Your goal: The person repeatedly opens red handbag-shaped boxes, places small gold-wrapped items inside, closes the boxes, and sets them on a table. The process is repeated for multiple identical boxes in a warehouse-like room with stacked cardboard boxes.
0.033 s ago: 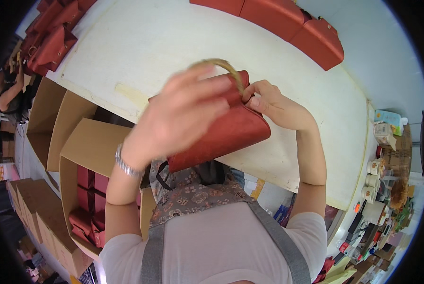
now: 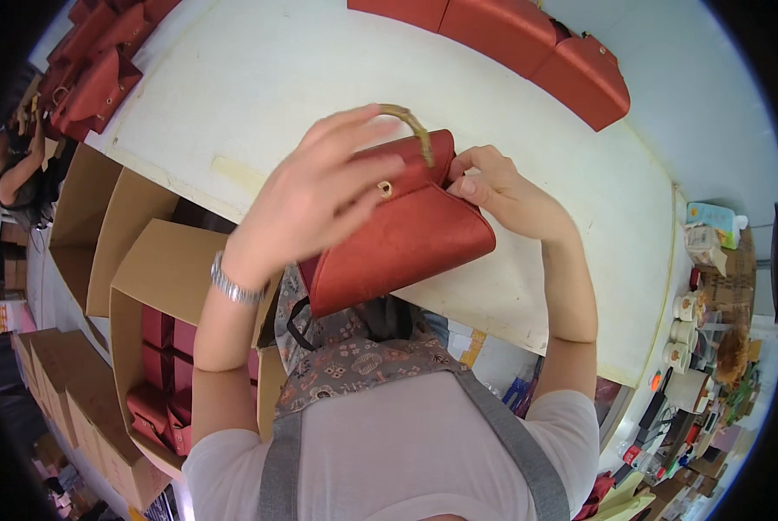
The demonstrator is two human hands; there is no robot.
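A red handbag (image 2: 397, 247) is tilted at the near edge of the white table, in front of my body. Its curved, bamboo-like handle (image 2: 420, 135) stands up past the flap, and a gold clasp (image 2: 384, 188) shows on the front. My left hand (image 2: 311, 195), slightly blurred and wearing a metal-band watch, hovers over the bag's left side with fingers stretched apart. Whether its fingertips touch the bag or handle, I cannot tell. At the bag's right upper corner, my right hand (image 2: 497, 193) pinches the edge beside the flap between thumb and fingers.
Red bags (image 2: 528, 43) line the table's far edge, and more red bags (image 2: 94, 95) are heaped at the far left. An opened carton (image 2: 176, 269) holding red bags stands left of me. Tape rolls (image 2: 682, 332) and clutter occupy the right side. Another person (image 2: 24, 174) is at far left.
My left hand has shifted a little left, uncovering the gold clasp. The handle has tipped left, away from my right hand. My right hand keeps its pinch on the bag.
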